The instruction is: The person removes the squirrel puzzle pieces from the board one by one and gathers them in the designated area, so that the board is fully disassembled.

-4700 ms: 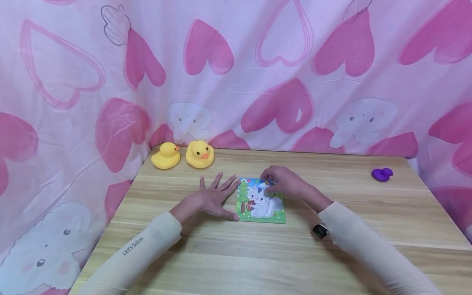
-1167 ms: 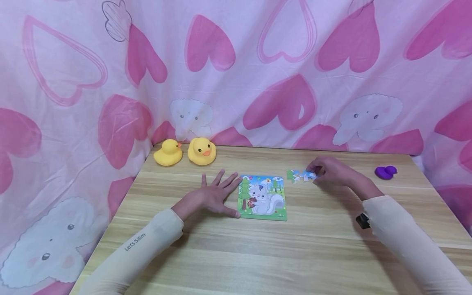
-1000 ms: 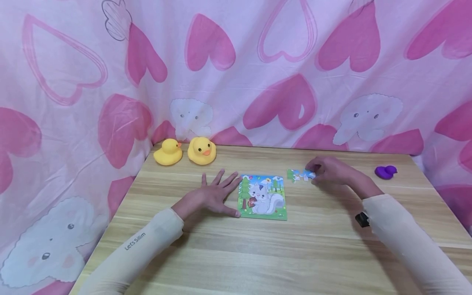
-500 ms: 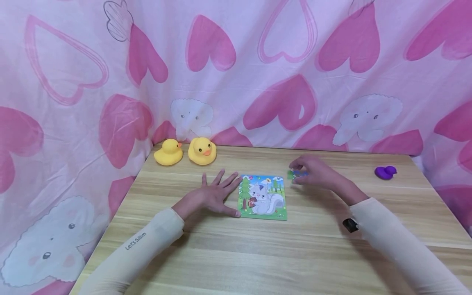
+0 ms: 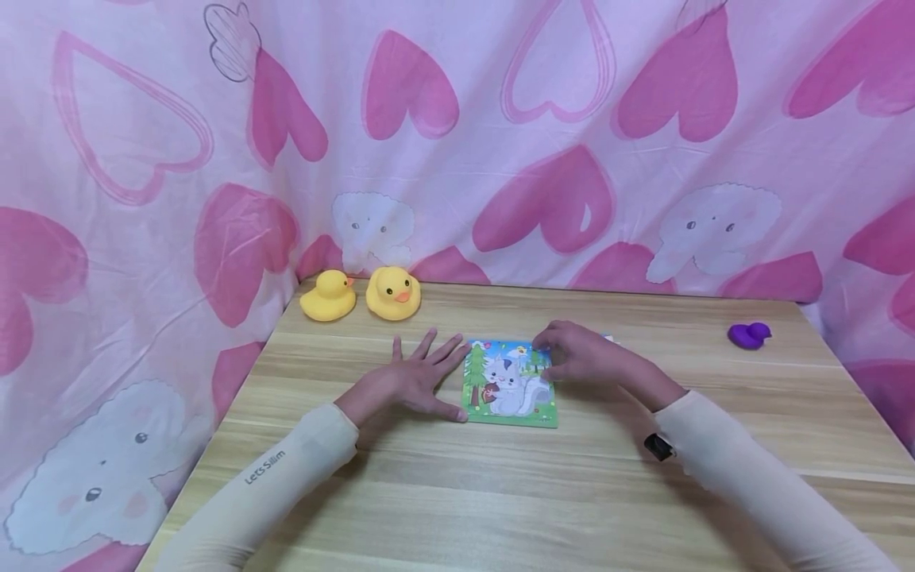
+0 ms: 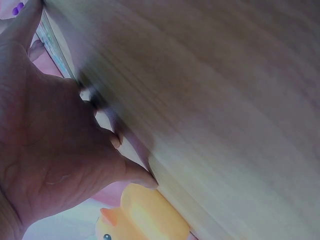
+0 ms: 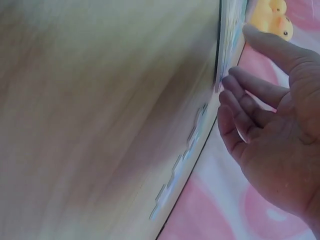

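Had left hand [image 5: 415, 383] on table [image 5: 486, 500] with fingers spread, touching puzzle [image 5: 503, 389] at left edge. Saw right hand [image 5: 589, 353] at puzzle's upper right with thumb and fingers parted; couldn't tell contact. Noted loose pieces [image 7: 182, 157] beyond it, purple duck [image 5: 747, 335] far right, yellow ducks [image 5: 393, 295] back left, curtain [image 5: 429, 179] behind.

Room between sleeves [image 5: 289, 469], left hand [image 5: 407, 383] and right hand [image 5: 588, 354] flanking squirrel board [image 5: 507, 393]

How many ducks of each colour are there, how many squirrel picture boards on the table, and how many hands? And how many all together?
Yellow ducks: 2
Purple duck: 1
Squirrel picture board: 1
Hands, left hand and right hand: 2
Total: 6
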`<state>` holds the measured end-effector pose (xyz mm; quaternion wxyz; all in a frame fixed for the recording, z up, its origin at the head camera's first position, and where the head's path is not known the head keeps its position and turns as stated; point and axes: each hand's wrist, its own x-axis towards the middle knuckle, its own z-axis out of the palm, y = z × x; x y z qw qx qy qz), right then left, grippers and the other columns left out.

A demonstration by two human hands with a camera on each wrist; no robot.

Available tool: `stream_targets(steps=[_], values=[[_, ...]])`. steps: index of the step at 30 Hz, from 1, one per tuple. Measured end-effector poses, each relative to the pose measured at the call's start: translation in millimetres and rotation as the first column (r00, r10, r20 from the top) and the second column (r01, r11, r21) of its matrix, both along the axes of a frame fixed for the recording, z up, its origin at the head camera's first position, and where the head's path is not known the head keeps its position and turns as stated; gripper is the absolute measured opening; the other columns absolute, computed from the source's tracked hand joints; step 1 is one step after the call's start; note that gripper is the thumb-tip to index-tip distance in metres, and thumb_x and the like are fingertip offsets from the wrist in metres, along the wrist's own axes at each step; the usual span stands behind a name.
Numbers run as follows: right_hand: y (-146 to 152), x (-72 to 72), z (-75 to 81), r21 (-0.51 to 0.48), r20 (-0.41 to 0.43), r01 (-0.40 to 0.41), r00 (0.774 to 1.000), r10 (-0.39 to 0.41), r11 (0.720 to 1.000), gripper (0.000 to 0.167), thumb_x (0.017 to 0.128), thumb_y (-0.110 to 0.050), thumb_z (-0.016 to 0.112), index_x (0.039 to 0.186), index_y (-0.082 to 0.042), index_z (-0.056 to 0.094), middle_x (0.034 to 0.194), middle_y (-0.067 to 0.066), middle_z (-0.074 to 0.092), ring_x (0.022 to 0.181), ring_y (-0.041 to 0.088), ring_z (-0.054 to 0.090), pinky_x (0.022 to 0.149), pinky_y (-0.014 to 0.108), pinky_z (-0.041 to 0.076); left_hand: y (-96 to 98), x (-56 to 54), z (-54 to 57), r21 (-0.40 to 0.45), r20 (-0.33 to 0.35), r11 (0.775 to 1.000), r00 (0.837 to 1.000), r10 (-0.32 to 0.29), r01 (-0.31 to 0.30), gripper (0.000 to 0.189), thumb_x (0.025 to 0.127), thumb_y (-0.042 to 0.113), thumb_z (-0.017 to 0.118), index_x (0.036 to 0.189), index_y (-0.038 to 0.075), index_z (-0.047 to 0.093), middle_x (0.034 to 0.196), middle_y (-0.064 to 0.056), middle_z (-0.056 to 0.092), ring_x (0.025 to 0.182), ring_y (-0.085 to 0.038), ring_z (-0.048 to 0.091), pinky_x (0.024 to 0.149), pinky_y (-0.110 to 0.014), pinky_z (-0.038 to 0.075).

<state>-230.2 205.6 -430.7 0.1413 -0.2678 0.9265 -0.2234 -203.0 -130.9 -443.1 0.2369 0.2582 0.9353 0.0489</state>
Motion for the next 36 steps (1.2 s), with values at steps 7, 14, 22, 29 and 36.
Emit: stream_targets(steps=[7,14,22,29,36], values=[[-10,5.2,0.3,0.091,-0.098,-0.016,0.995,0.025,0.996,0.054,0.087,-0.03,0.088,0.134,-0.009,0.07,0.129,0.007,0.066,0.117,0.024,0.061,0.105,0.048,0.056,0.6,-0.8,-1.0,-0.004,0.002,1.0,1.0,0.002,-0.002,0.121,0.081,0.09,0.06,0.169,0.041,-0.006,0.179,0.012,-0.015,0.166,-0.038,-0.016,0.117,-0.087,-0.008],[-20,3.7,3.6,0.145,-0.096,0.041,0.995,-0.027,0.989,0.053,0.084,-0.029,0.091,0.13,-0.012,0.072,0.125,0.005,0.068,0.111,0.022,0.063,0.102,0.047,0.058,0.2,-1.3,0.1,-0.002,-0.004,1.0,1.0,0.003,-0.003,0.122,0.08,0.09,0.06,0.169,0.041,-0.008,0.179,0.012,-0.015,0.166,-0.037,-0.017,0.117,-0.087,-0.009],[-24,-6.5,4.9,0.13,-0.047,0.047,0.998,-0.041,0.99,0.046,0.082,-0.024,0.093,0.121,-0.01,0.073,0.116,0.005,0.068,0.105,0.022,0.061,0.101,0.046,0.056,-0.8,-2.1,-0.4,0.001,-0.011,1.0,1.0,0.0,0.0,0.123,0.08,0.091,0.059,0.169,0.041,-0.008,0.179,0.012,-0.016,0.166,-0.037,-0.017,0.117,-0.087,-0.009],[-22,-9.1,3.8,0.066,-0.017,0.045,0.999,-0.044,0.997,0.046,0.08,-0.02,0.094,0.117,-0.01,0.068,0.113,0.005,0.069,0.103,0.022,0.06,0.102,0.047,0.056,-0.9,-3.4,-2.6,-0.005,-0.011,1.0,1.0,0.0,0.0,0.121,0.079,0.092,0.059,0.169,0.043,-0.007,0.179,0.013,-0.016,0.166,-0.037,-0.017,0.117,-0.086,-0.009],[-18,-11.9,2.1,0.012,0.05,0.03,0.998,-0.03,0.999,0.044,0.081,-0.007,0.091,0.118,-0.01,0.067,0.112,0.005,0.068,0.103,0.023,0.06,0.097,0.043,0.057,0.3,-1.3,-2.8,-0.016,-0.003,1.0,1.0,-0.003,0.003,0.122,0.08,0.092,0.058,0.168,0.043,-0.009,0.179,0.014,-0.016,0.166,-0.036,-0.017,0.117,-0.087,-0.008]])
